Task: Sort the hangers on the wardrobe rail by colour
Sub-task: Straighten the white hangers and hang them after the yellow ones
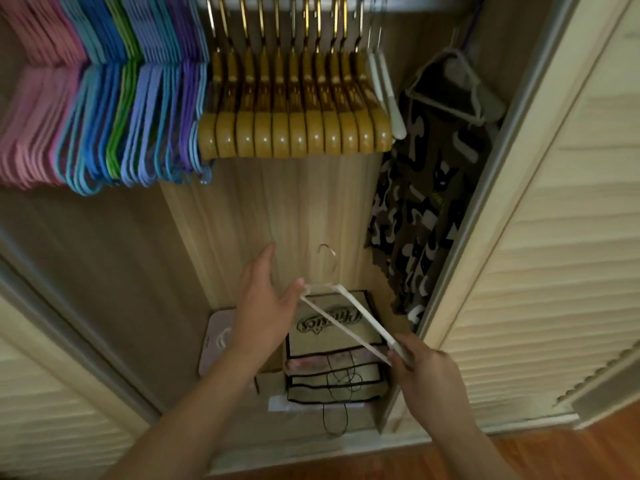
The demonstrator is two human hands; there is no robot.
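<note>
A white hanger point(346, 317) with a metal hook is held low in front of the wardrobe. My right hand point(424, 372) grips its lower end. My left hand point(265, 299) is beside its hook end, fingers straight, thumb touching the shoulder. On the rail point(408, 1) above hang pink hangers point(31, 126) at far left, then blue, green and purple hangers point(138, 123), several wooden hangers point(294, 133) in the middle, and two white hangers point(386, 88) to their right.
A camouflage garment point(422, 209) hangs at the right end of the rail. Fabric storage boxes point(332, 362) and a pink board point(216, 341) lie on the wardrobe floor. Louvred sliding doors point(554, 237) flank the opening.
</note>
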